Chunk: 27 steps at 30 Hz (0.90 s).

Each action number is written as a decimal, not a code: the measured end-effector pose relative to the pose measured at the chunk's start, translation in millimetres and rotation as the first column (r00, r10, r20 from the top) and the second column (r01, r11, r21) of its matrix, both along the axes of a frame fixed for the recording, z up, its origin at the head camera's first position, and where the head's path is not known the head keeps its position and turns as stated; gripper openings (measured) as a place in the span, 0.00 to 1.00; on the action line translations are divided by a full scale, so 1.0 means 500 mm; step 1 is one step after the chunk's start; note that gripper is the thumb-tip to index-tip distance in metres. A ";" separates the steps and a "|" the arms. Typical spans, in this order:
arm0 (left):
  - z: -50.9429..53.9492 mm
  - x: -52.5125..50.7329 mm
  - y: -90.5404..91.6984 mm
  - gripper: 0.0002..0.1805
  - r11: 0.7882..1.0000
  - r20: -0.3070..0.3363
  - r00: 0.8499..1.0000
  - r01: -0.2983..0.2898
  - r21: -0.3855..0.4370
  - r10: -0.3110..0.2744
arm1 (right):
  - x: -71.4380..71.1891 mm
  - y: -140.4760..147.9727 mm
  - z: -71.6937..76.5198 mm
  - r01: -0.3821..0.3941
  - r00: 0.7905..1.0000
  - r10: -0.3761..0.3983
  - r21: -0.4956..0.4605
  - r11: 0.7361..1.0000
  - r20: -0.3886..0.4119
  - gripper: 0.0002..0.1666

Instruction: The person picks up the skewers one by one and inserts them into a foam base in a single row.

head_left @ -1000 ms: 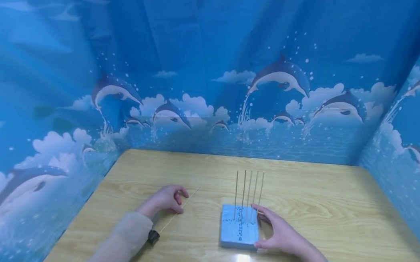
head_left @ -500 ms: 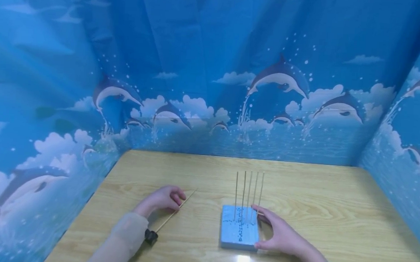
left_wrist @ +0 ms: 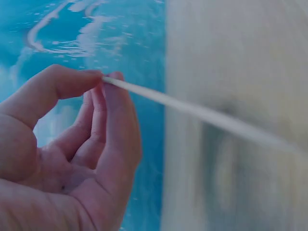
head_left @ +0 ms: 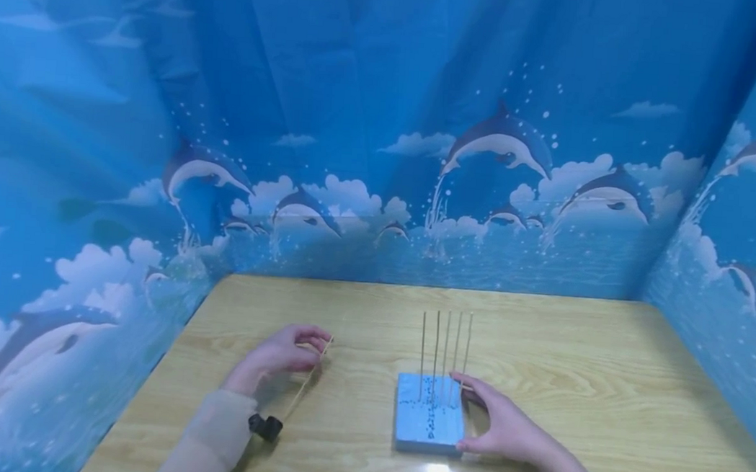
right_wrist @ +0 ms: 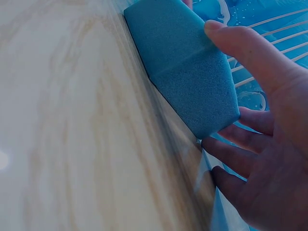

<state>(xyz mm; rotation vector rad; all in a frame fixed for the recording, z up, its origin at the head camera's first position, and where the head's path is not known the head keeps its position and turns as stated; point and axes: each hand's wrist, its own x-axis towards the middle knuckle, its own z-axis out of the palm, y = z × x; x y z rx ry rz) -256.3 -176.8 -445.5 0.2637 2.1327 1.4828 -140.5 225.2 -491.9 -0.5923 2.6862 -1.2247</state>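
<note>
In the head view my left hand (head_left: 283, 353) is over the left half of the table, pinching a thin wooden stick (head_left: 301, 390). The left wrist view shows the stick (left_wrist: 192, 108) held near one end between thumb and fingertips; it slants back toward the wrist. A blue foam block (head_left: 413, 427) with dark specks on top lies on the table right of centre. Several thin sticks (head_left: 437, 344) stand upright in it in a row. My right hand (head_left: 509, 428) grips the block's right side, thumb at the near corner, fingers at the far one.
The wood-grain table (head_left: 351, 465) is bounded at the back and sides by a blue dolphin-print curtain (head_left: 359, 119). A black wrist camera (head_left: 265, 427) sits on the left wrist, close to the stick's lower end.
My left hand has shifted a little to the left, and its fingertips now sit close to the stick's upper end. My right hand and the block stay put.
</note>
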 end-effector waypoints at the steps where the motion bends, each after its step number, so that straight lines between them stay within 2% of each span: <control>1: 0.008 0.002 0.001 0.30 1.000 -0.004 1.000 -0.010 0.018 0.010 | 0.000 0.000 0.000 0.001 1.000 -0.001 0.001 1.000 -0.001 0.65; 5: 0.030 0.010 0.005 0.27 0.993 0.004 0.999 -0.051 0.110 0.050 | -0.001 0.001 -0.001 0.003 1.000 -0.003 0.005 1.000 -0.004 0.66; 10: 0.048 0.023 0.024 0.20 0.976 -0.014 0.998 -0.056 0.211 0.060 | 0.000 0.002 0.000 0.009 1.000 -0.009 0.003 1.000 -0.003 0.66; 15: 0.065 0.037 0.058 0.14 0.959 -0.076 0.996 -0.016 0.282 0.039 | 0.000 0.003 0.001 0.008 1.000 -0.008 0.003 1.000 -0.002 0.66; 18: 0.073 0.046 0.081 0.15 0.952 -0.114 0.993 0.008 0.307 0.028 | 0.001 0.002 0.001 0.001 1.000 -0.001 0.000 1.000 0.003 0.66; 23: 0.085 0.064 0.125 0.16 0.936 -0.148 0.989 0.043 0.350 0.009 | 0.002 0.001 0.000 -0.001 1.000 0.001 0.000 1.000 0.005 0.66; 27: 0.091 0.078 0.160 0.16 0.931 -0.172 0.985 0.063 0.359 0.000 | 0.001 -0.001 0.001 0.005 1.000 -0.005 0.002 1.000 0.009 0.67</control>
